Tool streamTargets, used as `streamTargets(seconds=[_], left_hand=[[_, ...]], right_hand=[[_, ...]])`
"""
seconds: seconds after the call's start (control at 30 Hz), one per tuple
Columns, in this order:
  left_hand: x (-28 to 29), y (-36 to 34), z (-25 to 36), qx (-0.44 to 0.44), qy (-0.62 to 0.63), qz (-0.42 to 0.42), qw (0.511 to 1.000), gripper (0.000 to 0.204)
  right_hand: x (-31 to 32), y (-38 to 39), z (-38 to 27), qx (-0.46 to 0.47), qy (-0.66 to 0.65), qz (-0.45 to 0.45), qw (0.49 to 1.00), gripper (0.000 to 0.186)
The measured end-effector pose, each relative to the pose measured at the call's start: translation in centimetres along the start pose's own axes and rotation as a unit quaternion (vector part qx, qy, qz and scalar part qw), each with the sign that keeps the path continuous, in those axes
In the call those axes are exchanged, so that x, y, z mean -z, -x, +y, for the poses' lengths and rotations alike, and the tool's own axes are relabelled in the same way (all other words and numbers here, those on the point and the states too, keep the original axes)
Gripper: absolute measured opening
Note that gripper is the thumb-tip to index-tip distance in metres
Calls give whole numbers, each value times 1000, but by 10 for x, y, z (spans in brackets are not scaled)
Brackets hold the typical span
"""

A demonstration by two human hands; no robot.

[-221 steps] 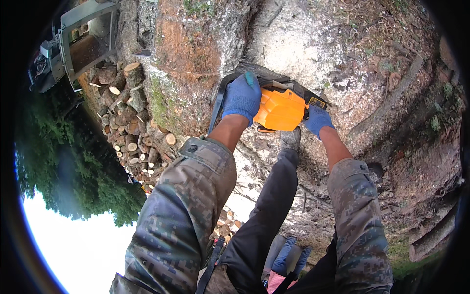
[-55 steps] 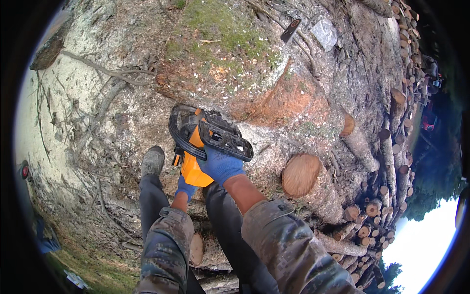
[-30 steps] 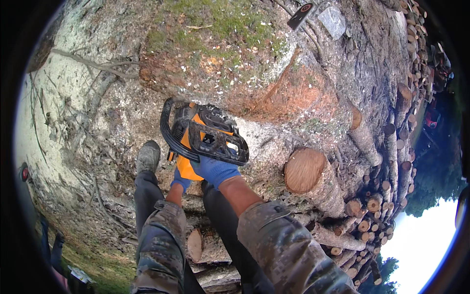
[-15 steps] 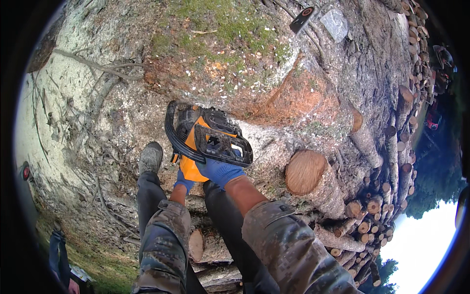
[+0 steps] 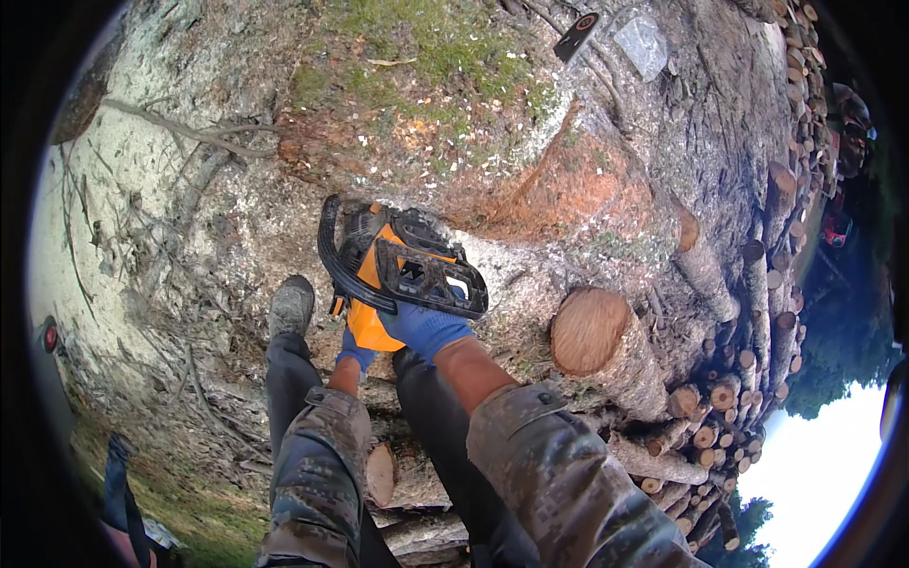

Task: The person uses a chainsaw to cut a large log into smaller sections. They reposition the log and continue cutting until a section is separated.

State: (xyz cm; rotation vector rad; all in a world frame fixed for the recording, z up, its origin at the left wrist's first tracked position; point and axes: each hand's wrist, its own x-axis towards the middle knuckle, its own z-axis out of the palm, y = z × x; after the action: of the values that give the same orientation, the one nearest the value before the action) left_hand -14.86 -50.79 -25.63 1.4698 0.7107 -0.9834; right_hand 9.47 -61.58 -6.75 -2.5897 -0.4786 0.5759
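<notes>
An orange and black chainsaw (image 5: 407, 256) is held in front of my legs, its black looped handle on the left. My right hand (image 5: 428, 329), in a blue knit glove, grips its near side; a bit of blue shows through the opening in the black frame. Below the orange part of the saw, my left hand (image 5: 356, 352), in the same kind of glove, closes on it, with most of its fingers hidden. No guide bar can be made out. My boot (image 5: 291, 305) stands left of the saw.
A thick cut log (image 5: 592, 331) lies to the right, before a large log pile (image 5: 724, 407). Past the saw is a mossy, reddish-brown mound (image 5: 417, 104). Branches (image 5: 189, 128) litter the left ground. A dark flat piece (image 5: 576, 38) lies beyond; another person's dark clothing (image 5: 118, 483) shows lower left.
My hands and the chainsaw stay almost in place. At the lower left, the other person's dark clothing has shifted.
</notes>
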Motion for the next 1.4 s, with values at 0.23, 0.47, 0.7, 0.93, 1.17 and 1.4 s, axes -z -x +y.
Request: streamTargets(seconds=[0.23, 0.47, 0.7, 0.93, 1.17, 1.4], left_hand=[[3, 9, 0, 1, -15, -16, 1000, 51], [3, 19, -5, 31, -38, -40, 998, 52], [-1, 16, -20, 6, 13, -34, 999, 50], [6, 26, -25, -32, -11, -22, 999, 45], [0, 32, -8, 4, 154, -16, 988, 44], [1, 34, -13, -81, 13, -3, 997, 45]], right_hand=[[13, -4, -3, -22, 18, -19, 999, 31], [17, -8, -5, -28, 22, -41, 999, 51], [20, -9, -5, -42, 14, -55, 998, 56], [33, -18, -15, -57, 7, -67, 996, 63], [39, -18, -12, -77, 29, -111, 990, 67], [41, -20, -13, -75, 24, -104, 991, 63]])
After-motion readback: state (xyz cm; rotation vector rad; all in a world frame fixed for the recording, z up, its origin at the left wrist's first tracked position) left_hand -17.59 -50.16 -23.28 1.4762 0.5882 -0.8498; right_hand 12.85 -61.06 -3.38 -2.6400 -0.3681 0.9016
